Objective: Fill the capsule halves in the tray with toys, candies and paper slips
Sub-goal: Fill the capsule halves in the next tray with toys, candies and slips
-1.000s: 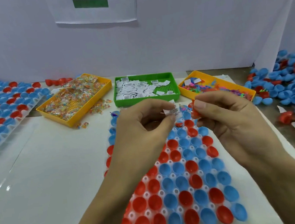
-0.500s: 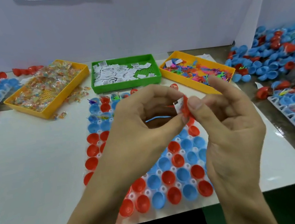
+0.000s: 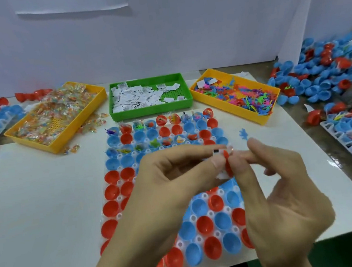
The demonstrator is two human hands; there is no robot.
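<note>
Both hands meet above the tray point(image 3: 122, 205) of red and blue capsule halves, mid-table. Left hand point(image 3: 176, 181) pinches a white paper slip point(image 3: 217, 151) with a black mark, print unreadable. Right hand point(image 3: 283, 200) pinches a small red toy point(image 3: 227, 164) against that slip, other fingers loosely curled. Two far rows of halves already hold bits. Behind: yellow bin point(image 3: 28, 137) of clear-wrapped candies, green bin point(image 3: 152, 110) of printed slips, yellow bin point(image 3: 233, 108) of bright plastic toys. One blue toy point(image 3: 243, 134) lies loose on the white mat point(image 3: 36, 204).
</note>
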